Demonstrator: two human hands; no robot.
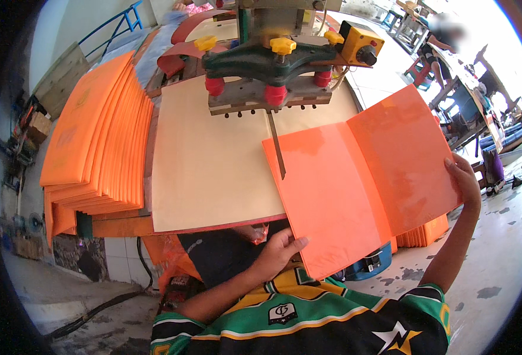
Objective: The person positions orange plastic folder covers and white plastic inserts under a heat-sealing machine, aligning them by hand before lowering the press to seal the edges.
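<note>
An opened orange folder (338, 195) with a glossy plastic-like surface is spread between my two hands. My left hand (281, 251) pinches its lower left edge, thumb on top. My right hand (463, 177) grips the far right edge, fingers partly hidden behind it. The folder's left panel overlaps the right part of a cream board (214, 160) lying on the work table. Above the board stands a press head (267, 89) with yellow knobs and red cylinders. A thin dark strip (277, 145) hangs from it down over the folder's left panel.
A tall stack of orange folders (95, 136) stands at the table's left. More orange folders (423, 232) lie low at the right, beside a blue object (367, 265). A yellow control box (361, 44) sits beside the press. Another person (444, 44) works at the far right.
</note>
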